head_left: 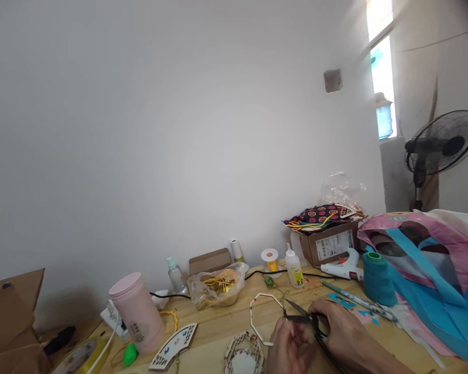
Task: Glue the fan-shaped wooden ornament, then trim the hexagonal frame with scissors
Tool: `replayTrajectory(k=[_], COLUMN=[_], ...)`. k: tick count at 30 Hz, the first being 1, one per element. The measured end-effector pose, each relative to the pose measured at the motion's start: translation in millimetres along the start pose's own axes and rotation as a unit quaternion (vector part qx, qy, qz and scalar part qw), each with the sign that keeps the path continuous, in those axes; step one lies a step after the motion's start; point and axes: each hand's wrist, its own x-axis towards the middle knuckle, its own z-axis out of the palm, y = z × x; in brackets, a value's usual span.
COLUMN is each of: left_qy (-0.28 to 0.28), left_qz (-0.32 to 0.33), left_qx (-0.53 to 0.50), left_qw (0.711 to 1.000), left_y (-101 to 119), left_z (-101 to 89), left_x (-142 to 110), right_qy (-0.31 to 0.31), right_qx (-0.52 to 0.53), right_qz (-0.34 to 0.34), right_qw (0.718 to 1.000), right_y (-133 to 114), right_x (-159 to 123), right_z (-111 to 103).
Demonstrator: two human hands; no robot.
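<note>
plain pale wall (159, 130) rises behind a wooden worktop (206, 324), and off to the right a black fan (442, 145) stands past the wall's end. at the worktop's near edge, right of its middle, a person bends both hands to small work. the right hand (345, 330) has its fingers curled around the handles of black scissors (315, 324), and the blades stand apart, pointing left. the left hand (288, 345) sits just beside them, fingers drawn close together with hardly a gap; from here i can't tell what the fingertips pinch. an octagonal frame (251, 314) lies right by that hand, its right side reaching the blade tips and its lower end meeting the fingers. whether a blade touches it, i can't say. a wisp of green thread (284, 297) shows above the tips.

left of the hands, on the near edge, are a lattice piece (229, 349) and a fan-shaped panel (175, 345). toward the back edge stand a glue bottle (294, 270) and a spool of yellow thread (272, 266). a teal thread cone (379, 283) stands toward the worktop's right end, with a white glue gun (345, 267) just beside it.
</note>
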Motion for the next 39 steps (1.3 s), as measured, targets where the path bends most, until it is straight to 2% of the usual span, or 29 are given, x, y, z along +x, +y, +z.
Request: replayTrajectory(k=[10, 21, 28, 39], left_qy=[0.003, 0.003, -0.001, 0.008], left_qz=[-0.001, 0.02, 0.027, 0.031], left_qx=[-0.002, 0.025, 0.044, 0.064], left_qw=[1.0, 0.999, 0.999, 0.997], left_y=[-0.9, -2.2, -1.2, -0.1], left_z=[0.0, 3.6, 2.8, 1.8], left_x=[0.4, -2.1, -2.1, -3.5], right_qy=[0.011, 0.007, 0.003, -0.004], right_qx=[0.001, 0.004, 0.016, 0.019], right_qz=[0.021, 0.004, -0.006, 0.018], right_qw=[1.0, 1.0, 1.0, 1.0], right_y=[-3.5, 0.2, -8.8, -6.6], right_x=[2.1, 1.5, -0.2, 1.9], right_z=[-1.5, 1.2, -3.5, -4.3])
